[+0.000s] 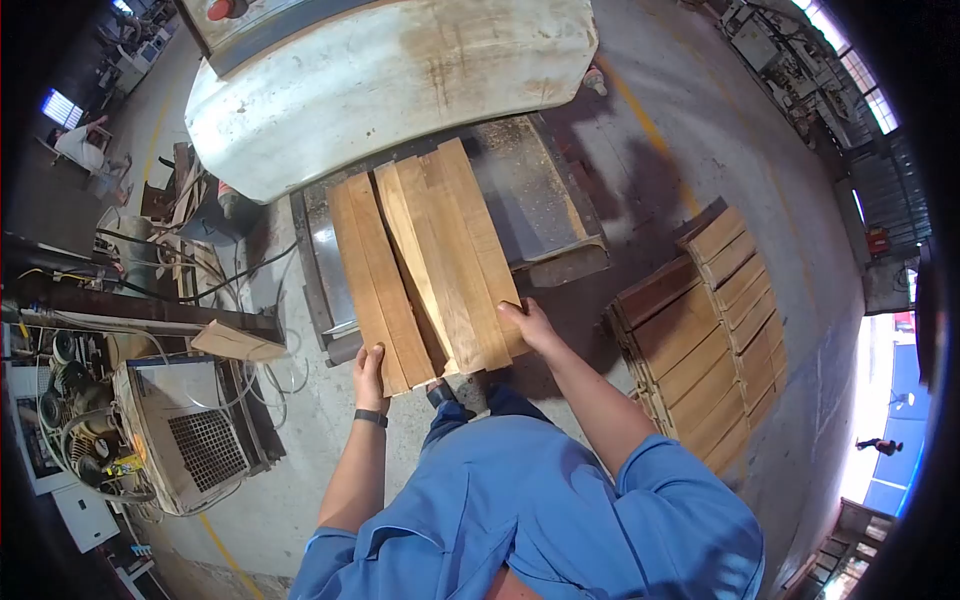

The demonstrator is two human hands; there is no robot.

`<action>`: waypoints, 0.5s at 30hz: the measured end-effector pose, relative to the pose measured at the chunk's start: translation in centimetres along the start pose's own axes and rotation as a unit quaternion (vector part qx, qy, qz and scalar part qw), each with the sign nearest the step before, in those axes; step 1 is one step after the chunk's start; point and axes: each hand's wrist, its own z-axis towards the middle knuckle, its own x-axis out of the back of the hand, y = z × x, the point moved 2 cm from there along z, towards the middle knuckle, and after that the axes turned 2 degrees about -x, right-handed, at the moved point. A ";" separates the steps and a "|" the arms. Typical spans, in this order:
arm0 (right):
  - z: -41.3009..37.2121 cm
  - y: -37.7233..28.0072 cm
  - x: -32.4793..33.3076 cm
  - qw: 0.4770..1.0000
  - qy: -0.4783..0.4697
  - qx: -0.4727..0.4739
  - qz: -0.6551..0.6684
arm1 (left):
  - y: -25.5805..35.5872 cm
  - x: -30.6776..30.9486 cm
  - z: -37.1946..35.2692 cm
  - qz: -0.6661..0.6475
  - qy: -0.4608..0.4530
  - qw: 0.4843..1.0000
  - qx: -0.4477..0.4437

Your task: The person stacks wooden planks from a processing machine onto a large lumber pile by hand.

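Note:
Several wooden boards lie side by side on the metal bed [520, 215] of a machine, their near ends jutting out toward me. A dark gap parts the left board [375, 285] from the wider group of boards [455, 255] on the right. My left hand [369, 378] grips the near left edge of the left board, thumb on top and fingers hidden below. At the near right edge of the group, my right hand [530, 328] is closed with its thumb on the top face and its fingers out of sight underneath.
A large pale machine hood [390, 95] rises beyond the bed. Stacked boards [690, 350] stand on the floor to my right. At left are a grated metal box [205, 440], hoses and a wood block [238, 341]. A seated person [85, 148] is far left.

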 end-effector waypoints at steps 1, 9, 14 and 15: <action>0.3 0.5 -0.5 1.000 0.002 0.001 0.002 | 0.0 0.6 0.5 -0.006 -0.011 1.000 0.003; -2.9 -3.0 -1.3 0.968 -0.090 0.002 0.236 | 0.8 5.7 2.1 0.009 -0.011 1.000 0.008; -5.6 -6.9 -0.4 0.967 -0.086 -0.030 0.239 | -0.1 7.8 2.6 0.022 0.014 1.000 -0.011; -3.3 -5.2 -0.1 0.985 -0.077 -0.008 0.156 | -0.3 7.8 2.9 0.040 0.041 0.998 -0.020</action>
